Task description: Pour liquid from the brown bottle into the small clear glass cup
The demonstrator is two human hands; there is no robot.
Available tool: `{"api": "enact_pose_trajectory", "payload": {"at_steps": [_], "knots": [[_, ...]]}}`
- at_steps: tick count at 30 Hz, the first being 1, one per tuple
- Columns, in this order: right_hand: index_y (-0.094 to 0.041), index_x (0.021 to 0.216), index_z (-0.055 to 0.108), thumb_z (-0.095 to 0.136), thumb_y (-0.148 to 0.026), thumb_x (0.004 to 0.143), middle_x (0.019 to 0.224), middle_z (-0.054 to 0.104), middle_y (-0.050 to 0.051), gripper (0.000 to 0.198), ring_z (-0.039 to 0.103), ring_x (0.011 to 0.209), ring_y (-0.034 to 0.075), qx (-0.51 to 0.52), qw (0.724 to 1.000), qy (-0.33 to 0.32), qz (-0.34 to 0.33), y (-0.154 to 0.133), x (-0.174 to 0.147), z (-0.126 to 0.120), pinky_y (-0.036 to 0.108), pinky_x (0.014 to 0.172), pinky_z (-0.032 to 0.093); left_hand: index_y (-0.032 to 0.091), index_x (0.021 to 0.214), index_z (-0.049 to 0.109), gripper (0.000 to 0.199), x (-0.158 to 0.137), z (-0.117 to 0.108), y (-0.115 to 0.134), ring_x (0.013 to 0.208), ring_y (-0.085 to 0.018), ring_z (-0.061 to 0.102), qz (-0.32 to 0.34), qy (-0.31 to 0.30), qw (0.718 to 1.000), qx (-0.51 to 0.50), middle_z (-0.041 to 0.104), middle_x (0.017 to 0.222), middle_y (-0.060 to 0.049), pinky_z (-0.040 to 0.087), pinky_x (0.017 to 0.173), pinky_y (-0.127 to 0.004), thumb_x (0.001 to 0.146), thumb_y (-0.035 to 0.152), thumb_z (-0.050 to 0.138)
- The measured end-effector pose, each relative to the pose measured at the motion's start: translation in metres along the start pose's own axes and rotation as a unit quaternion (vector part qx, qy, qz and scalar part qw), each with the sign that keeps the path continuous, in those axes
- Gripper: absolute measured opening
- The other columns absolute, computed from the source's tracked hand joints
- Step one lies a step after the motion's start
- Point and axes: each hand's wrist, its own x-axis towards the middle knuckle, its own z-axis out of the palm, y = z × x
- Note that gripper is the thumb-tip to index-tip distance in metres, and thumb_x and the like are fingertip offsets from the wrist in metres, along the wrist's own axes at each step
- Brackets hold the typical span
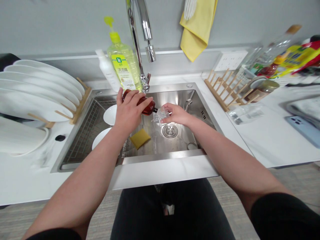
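Left hand (129, 111) wrapped over the brown bottle (149, 108), which is tipped nearly flat above the sink (183, 143), neck aimed right. Right hand (176, 114) pinches a clear cup (159, 115) right by the neck; can't tell if they touch. Yellow sponge (140, 138) on the sink floor below, left of the drain (170, 131). White dishes (110, 115) sit further left, in the wire rack (86, 123).

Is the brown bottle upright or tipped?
Tipped: the brown bottle lies nearly sideways in the left hand, its narrow dark end pointing toward the right hand.
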Motion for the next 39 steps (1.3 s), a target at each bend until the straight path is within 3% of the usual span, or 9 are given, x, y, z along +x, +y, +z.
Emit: {"api": "enact_pose_trajectory", "payload": {"at_steps": [7, 16, 39], "knots": [[-0.024, 0.111, 0.073, 0.107, -0.042, 0.057, 0.115, 0.081, 0.006, 0.066, 0.077, 0.113, 0.033, 0.006, 1.0, -0.001, -0.005, 0.001, 0.001, 0.001, 0.05, 0.104, 0.062, 0.05, 0.162, 0.062, 0.075, -0.001, 0.007, -0.005, 0.162, -0.037, 0.05, 0.009, 0.031, 0.999, -0.035, 0.068, 0.162, -0.002, 0.0, 0.147, -0.072, 0.096, 0.016, 0.076], [-0.023, 0.111, 0.073, 0.108, -0.04, 0.058, 0.114, 0.081, 0.006, 0.065, 0.076, 0.11, 0.032, 0.012, 1.0, 0.001, -0.012, 0.001, 0.0, 0.0, 0.049, 0.102, 0.062, 0.048, 0.155, 0.068, 0.069, 0.0, 0.01, -0.007, 0.161, -0.037, 0.053, 0.002, 0.048, 0.998, -0.035, 0.071, 0.158, -0.003, 0.004, 0.147, -0.072, 0.097, 0.011, 0.073], [-0.025, 0.111, 0.074, 0.107, -0.038, 0.06, 0.113, 0.08, 0.005, 0.062, 0.076, 0.11, 0.032, 0.005, 1.0, -0.002, -0.017, 0.004, 0.001, 0.002, 0.05, 0.104, 0.062, 0.043, 0.157, 0.066, 0.062, 0.001, 0.009, -0.006, 0.163, -0.032, 0.052, 0.055, 0.07, 0.996, 0.006, 0.07, 0.159, -0.002, 0.004, 0.147, -0.071, 0.104, 0.01, 0.063]]}}
